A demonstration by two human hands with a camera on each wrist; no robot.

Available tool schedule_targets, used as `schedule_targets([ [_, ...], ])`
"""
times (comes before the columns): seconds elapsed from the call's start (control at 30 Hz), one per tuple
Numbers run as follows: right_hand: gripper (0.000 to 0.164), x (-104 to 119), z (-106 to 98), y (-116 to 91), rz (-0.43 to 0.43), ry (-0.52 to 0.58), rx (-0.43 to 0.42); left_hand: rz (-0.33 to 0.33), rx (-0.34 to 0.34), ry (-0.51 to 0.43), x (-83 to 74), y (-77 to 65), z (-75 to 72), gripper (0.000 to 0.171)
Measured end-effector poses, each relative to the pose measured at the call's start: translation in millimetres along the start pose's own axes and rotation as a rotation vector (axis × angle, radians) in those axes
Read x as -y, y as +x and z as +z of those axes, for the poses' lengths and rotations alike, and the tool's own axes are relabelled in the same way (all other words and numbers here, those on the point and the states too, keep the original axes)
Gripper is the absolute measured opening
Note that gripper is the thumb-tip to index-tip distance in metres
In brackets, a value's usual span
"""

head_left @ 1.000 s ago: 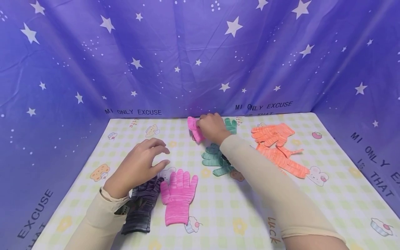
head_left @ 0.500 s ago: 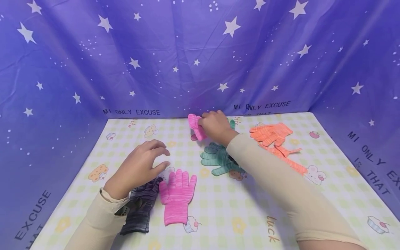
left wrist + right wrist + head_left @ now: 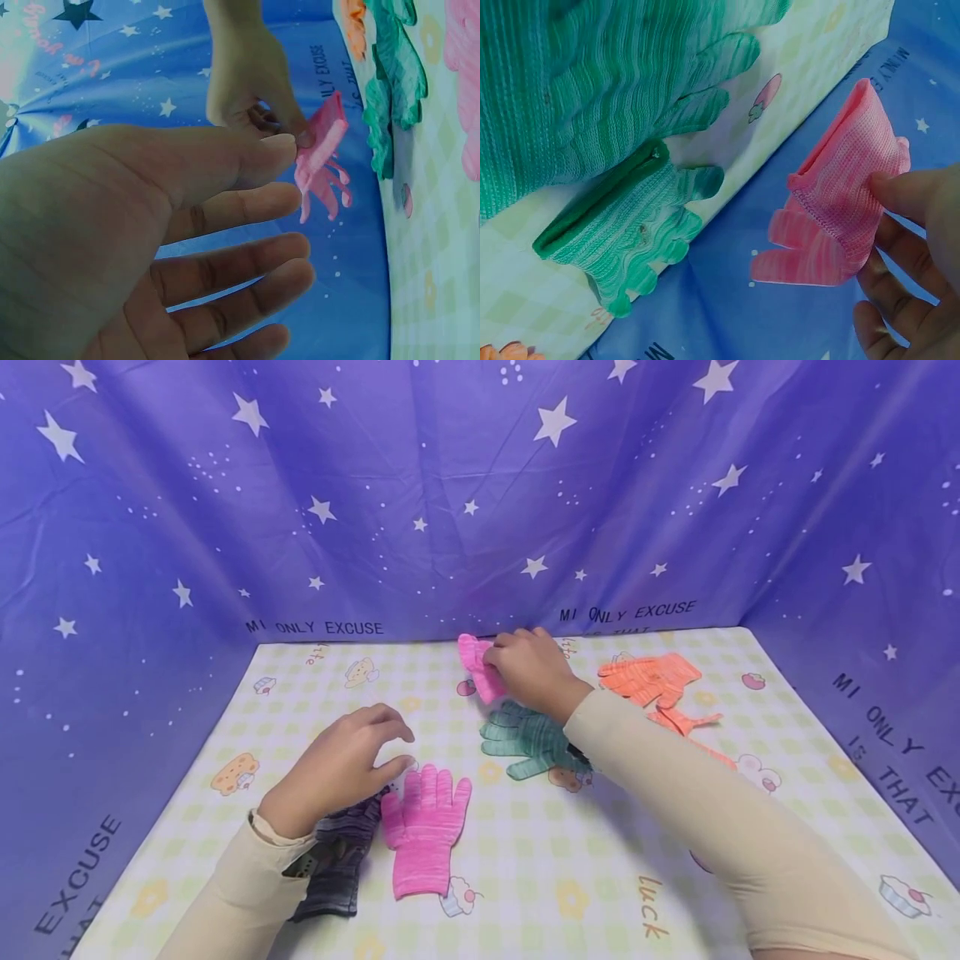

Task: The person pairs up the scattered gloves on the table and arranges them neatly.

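Observation:
At the table's far edge my right hand [image 3: 538,670] pinches a pink knit glove [image 3: 482,668] between thumb and fingers. In the right wrist view this pink glove [image 3: 847,172] hangs with its cuff upward and its fingers pointing down. My left hand [image 3: 341,770] hovers with loosely bent fingers and holds nothing, over the finger end of a black-grey glove [image 3: 341,877]. Beside that lies a second pink glove [image 3: 425,839], flat with its fingers pointing away. A green glove [image 3: 521,739] lies under my right wrist, and another green glove [image 3: 630,225] shows in the right wrist view.
Two orange gloves [image 3: 652,678] lie at the right, partly covered by my right sleeve [image 3: 697,810]. A checked cloth with cartoon prints covers the table [image 3: 570,843]. A purple star-printed curtain [image 3: 420,468] stands behind it and along both sides.
My right hand has shifted a little to the right with the pink glove, and its forearm now covers more of the orange gloves. My left hand has barely moved.

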State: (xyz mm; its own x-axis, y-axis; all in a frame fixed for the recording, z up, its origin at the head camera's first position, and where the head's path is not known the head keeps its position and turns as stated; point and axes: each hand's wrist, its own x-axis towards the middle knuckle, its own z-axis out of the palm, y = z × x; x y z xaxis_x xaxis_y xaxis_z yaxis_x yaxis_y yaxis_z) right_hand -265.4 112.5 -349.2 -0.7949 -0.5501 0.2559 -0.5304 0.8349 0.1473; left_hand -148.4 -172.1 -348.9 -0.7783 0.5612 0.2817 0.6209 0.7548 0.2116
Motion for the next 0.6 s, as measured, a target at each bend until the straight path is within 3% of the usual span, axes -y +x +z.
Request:
schedule_targets([
  [0.17, 0.015, 2, -4, -11, -0.031, 0.02, -0.063, 0.004, 0.047, -0.015, -4.4, 0.9, 7.2, 0.02],
  [0.47, 0.014, 11, -11, -28, -0.08, 0.049, -0.099, 0.046, 0.086, -0.034, -11.0, 4.0, 22.4, 0.018],
  [0.6, 0.014, 14, -13, -36, -0.103, 0.08, -0.124, 0.036, 0.111, -0.028, -13.9, 3.8, 29.5, 0.024],
])
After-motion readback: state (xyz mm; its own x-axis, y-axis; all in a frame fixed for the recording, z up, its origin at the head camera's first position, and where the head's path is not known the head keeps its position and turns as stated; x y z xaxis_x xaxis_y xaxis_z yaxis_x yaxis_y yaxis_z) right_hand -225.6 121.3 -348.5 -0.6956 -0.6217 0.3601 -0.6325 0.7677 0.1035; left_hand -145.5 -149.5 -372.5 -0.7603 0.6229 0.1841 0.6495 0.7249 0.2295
